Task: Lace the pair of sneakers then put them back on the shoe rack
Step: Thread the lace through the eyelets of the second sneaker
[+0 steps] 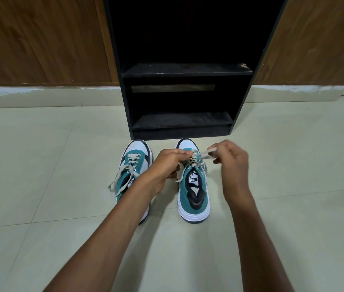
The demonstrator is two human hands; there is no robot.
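Two teal, white and black sneakers stand on the floor, toes toward the black shoe rack [186, 70]. The left sneaker [134, 163] has cream laces hanging loose over its left side; my left forearm crosses its heel. My left hand [167, 165] pinches the lace at the eyelets of the right sneaker [194, 197]. My right hand [230, 163] holds the other end of that cream lace [203, 153] stretched out to the right above the shoe's toe.
The rack's two low shelves [181, 121] hold nothing that I can see. Brown wooden panels [40, 39] flank the rack. Pale floor tiles [40, 165] spread to both sides, with a low light ledge [40, 95] along the wall.
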